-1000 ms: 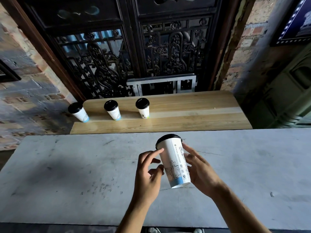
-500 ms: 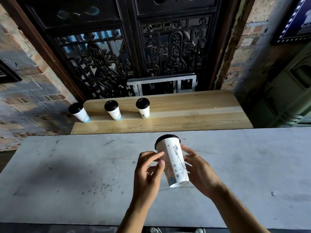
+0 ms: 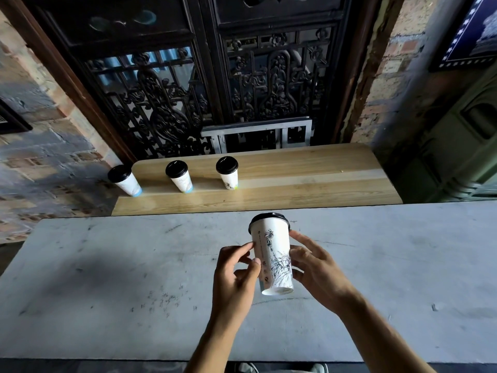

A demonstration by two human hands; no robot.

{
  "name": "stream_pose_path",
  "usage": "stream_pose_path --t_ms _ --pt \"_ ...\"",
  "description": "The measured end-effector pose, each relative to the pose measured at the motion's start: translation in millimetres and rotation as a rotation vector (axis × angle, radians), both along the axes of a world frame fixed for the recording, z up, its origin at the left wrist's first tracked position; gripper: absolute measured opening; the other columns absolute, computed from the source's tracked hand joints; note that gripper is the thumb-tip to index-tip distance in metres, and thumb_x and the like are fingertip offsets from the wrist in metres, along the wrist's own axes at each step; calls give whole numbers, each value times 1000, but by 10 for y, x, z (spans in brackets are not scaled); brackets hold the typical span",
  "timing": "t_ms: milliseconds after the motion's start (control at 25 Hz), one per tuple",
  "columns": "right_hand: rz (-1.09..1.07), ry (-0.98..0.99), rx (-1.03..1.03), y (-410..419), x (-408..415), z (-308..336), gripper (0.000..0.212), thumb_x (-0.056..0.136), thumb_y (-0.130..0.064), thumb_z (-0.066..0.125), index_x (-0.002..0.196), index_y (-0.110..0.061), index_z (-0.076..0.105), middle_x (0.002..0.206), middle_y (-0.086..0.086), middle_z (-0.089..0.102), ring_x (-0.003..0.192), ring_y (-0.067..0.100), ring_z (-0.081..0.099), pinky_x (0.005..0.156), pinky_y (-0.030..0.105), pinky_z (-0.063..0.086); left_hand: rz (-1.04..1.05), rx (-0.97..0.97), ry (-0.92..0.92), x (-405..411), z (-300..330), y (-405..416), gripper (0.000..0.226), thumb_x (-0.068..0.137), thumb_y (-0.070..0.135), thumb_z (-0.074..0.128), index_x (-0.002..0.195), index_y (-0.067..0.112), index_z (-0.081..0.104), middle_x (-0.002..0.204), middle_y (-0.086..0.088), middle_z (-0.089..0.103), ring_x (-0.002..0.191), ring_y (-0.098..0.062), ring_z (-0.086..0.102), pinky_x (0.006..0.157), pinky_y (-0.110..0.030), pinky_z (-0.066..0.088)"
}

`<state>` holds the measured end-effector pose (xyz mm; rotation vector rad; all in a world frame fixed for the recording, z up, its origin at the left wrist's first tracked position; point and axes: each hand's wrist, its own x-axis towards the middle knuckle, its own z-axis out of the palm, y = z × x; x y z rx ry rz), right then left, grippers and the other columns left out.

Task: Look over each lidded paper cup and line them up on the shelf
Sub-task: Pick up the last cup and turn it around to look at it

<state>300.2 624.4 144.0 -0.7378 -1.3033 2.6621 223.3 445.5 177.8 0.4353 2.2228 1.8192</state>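
Observation:
A white paper cup (image 3: 273, 254) with a black lid and a line drawing of a statue is held upright above the grey table. My left hand (image 3: 236, 275) grips its left side with fingertips and thumb. My right hand (image 3: 314, 270) holds its right side. Three more lidded paper cups stand in a row on the wooden shelf (image 3: 309, 184) beyond the table: one at the shelf's left end (image 3: 124, 180), one right of it (image 3: 179, 176), and a third (image 3: 228, 172) further right.
The grey table (image 3: 107, 278) runs across the foreground, scuffed and marked. The shelf's right half is bare wood. A black ornate metal gate (image 3: 204, 90) rises behind the shelf, with brick walls on both sides.
The cup has turned between my hands, and the statue drawing now faces me. Both hands stay on it in about the same place.

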Motion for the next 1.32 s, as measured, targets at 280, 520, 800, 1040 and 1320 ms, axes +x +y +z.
stream_pose_path --t_ms 280,520,800,1040,1320 --pt "3 64 40 -18 -51 -34 75 74 -17 83 140 2 54 131 35 63 111 34 66 92 40 56 7 1 -55 -54 -82 -2 31 93 -5 62 110 18 75 110 -2 73 95 -11 71 73 -20 59" --pt "15 37 89 -61 -63 15 68 79 -10 74 144 -18 54 106 18 71 97 27 72 83 39 57 1 12 -143 -98 -136 -33 27 85 19 71 112 22 71 110 6 77 105 -9 71 88 -38 62" --pt "117 -11 297 -96 -126 -15 89 73 -19 84 149 -42 44 126 23 65 112 36 68 90 40 56 -54 5 -177 -234 -111 -83 35 89 -1 69 112 25 70 116 7 76 108 0 70 75 -12 54" --pt "82 -34 533 -167 -270 -26 85 75 -10 85 148 -33 47 128 11 67 111 31 68 88 40 60 -182 -48 -186 -460 -188 -134 50 81 4 72 106 45 59 117 10 74 102 -4 73 83 -27 61" --pt "3 -153 691 -23 -415 -98 66 73 2 82 130 -21 58 120 3 72 111 21 70 83 35 62 -283 -81 -253 -790 -320 160 50 82 2 78 123 23 58 128 10 68 107 -1 70 78 -21 61"
